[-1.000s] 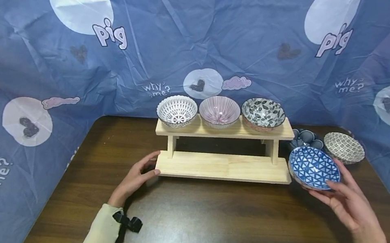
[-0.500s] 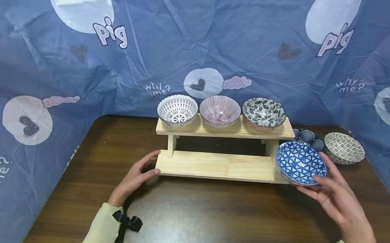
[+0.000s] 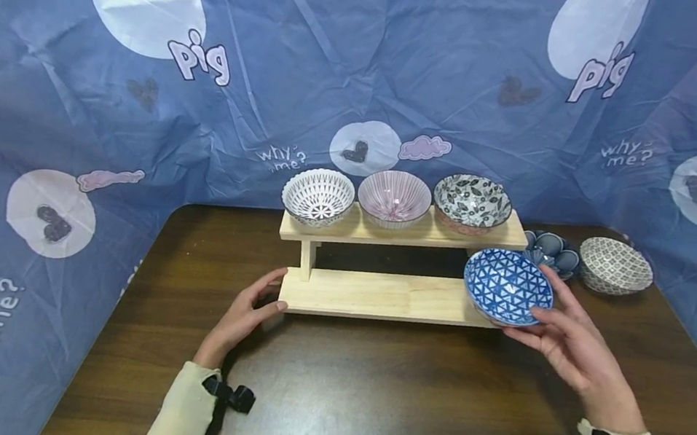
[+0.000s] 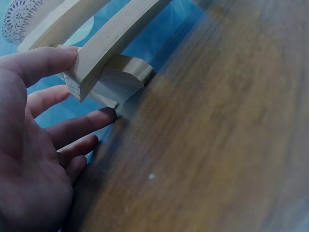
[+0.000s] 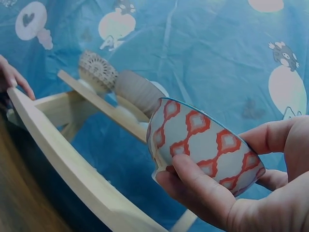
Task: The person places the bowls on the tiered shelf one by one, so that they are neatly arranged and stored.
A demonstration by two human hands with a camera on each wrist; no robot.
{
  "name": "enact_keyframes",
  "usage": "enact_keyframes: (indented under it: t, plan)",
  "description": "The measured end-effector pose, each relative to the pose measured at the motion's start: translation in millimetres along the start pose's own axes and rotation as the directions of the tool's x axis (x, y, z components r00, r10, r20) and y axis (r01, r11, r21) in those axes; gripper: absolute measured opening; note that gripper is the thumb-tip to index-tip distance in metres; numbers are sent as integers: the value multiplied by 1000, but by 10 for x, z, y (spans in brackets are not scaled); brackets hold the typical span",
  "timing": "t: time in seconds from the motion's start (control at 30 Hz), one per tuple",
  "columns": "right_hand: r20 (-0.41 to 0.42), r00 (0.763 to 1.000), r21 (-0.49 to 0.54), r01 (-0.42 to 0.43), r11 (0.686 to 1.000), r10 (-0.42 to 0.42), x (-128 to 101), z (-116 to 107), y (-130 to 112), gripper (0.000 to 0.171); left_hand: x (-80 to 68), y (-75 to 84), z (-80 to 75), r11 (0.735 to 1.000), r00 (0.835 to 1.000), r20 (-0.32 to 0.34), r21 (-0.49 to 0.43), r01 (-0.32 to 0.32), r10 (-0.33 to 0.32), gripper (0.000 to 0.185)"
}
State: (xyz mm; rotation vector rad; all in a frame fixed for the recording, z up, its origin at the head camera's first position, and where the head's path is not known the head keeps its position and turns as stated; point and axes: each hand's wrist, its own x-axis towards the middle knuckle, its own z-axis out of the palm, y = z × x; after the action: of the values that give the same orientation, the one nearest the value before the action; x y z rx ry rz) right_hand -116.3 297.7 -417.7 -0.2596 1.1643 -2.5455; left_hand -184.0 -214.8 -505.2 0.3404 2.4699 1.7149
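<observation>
Right hand: the right hand [image 3: 573, 343] cups the blue triangle bowl [image 3: 508, 285] from beneath, thumb curled over the near rim, keeping it level.
Bowl position: poised over the right end of the wooden rack's [image 3: 378, 296] lower shelf; I cannot tell whether it touches the wood.
Left hand: the left hand [image 3: 243, 317] spreads loose fingers against the rack's left end at nine o'clock, likely to steady it.
Upper shelf: three patterned bowls [image 3: 394, 198] side by side.
At two o'clock: two more bowls [image 3: 615, 265] wait on the table [image 3: 364, 403].
Writing: the backdrop [image 3: 197, 58] reads "pig" and "why me?".
</observation>
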Motion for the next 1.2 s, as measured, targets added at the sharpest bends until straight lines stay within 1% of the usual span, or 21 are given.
enact_keyframes:
  t: [0.13, 0.27, 0.37, 0.5, 0.7, 0.97, 1.2]
  plan:
    - [-16, 1000, -37, -18, 999, 17, 64, 94, 37, 69, -3, 3, -4, 1000, 1000, -2, 0, -8, 8, 63]
    - [-33, 999, -79, -44, 996, 41, 127, 184, 77, 75, -6, 8, -6, 1000, 1000, -6, 0, -16, 16, 63]
    - [-31, 998, -101, -57, 993, 54, 168, 243, 110, 78, -6, 10, -4, 1000, 1000, -3, 1, -17, 17, 63]
    - [-29, 997, -126, -79, 989, 76, 229, 325, 156, 78, -3, 7, -1, 1000, 1000, 1, 2, -11, 11, 63]
    - [-60, 991, -169, -132, 977, 123, 320, 469, 220, 79, -6, 4, -3, 1000, 1000, -2, 0, -5, 5, 62]
    - [-76, 981, -175, -187, 967, 176, 446, 638, 330, 80, -14, -7, -7, 1000, 1000, -4, 3, -13, 13, 62]
    - [-68, 981, -181, -192, 965, 182, 546, 721, 457, 80, -3, -1, -6, 1000, 1000, -5, 10, -16, 16, 63]
